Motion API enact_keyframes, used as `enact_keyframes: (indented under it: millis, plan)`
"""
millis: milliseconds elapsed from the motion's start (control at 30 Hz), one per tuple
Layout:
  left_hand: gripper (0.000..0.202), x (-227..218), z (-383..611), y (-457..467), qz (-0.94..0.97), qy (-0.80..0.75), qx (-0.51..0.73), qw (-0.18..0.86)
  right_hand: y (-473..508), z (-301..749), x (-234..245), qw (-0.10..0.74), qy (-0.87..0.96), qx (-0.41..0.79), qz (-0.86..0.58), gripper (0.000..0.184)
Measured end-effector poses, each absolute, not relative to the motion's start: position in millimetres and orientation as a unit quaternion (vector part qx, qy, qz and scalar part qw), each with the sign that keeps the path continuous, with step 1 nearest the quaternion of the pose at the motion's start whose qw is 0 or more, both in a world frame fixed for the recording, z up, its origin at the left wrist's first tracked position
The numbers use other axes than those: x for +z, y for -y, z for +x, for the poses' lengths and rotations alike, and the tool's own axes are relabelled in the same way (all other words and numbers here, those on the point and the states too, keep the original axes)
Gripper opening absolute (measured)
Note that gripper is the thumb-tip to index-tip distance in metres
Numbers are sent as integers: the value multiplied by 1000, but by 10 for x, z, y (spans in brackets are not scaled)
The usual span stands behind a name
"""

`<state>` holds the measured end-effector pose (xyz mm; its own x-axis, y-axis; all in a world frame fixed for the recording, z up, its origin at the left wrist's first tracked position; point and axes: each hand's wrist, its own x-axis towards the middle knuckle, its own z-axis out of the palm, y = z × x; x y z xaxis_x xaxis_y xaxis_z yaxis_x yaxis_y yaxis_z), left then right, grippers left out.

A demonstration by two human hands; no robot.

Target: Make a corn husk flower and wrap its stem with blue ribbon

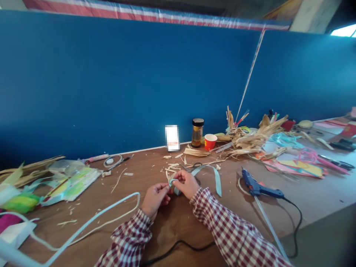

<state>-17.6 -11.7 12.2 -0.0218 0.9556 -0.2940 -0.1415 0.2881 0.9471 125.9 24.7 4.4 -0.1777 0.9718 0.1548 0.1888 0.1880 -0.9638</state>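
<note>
Both my hands meet over the middle of the brown table. My left hand pinches the rolled end of a light blue ribbon. My right hand is closed on the same rolled part from the other side. The ribbon's free tail arcs off to the right and drops toward me. Scissors lie just behind my hands, partly hidden by the ribbon. Both sleeves are red and white check.
A blue glue gun with a black cord lies to the right. Dried husk strips, a red paper cup and a dark-lidded jar stand behind. White and blue cords loop at left beside green paper scraps. A blue partition wall backs the table.
</note>
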Motion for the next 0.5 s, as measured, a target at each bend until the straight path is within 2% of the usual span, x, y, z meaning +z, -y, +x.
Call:
enact_keyframes:
  millis: [233, 367, 500]
  plan:
    - [33, 104, -177, 112, 373, -520, 479, 601, -225, 1282, 95, 461, 626, 458, -433, 25]
    - [31, 114, -169, 123, 369, -516, 493, 596, -201, 1286, 141, 437, 596, 499, -453, 31]
    - [29, 104, -163, 118, 376, -513, 502, 585, -189, 1275, 112, 418, 613, 511, -434, 29]
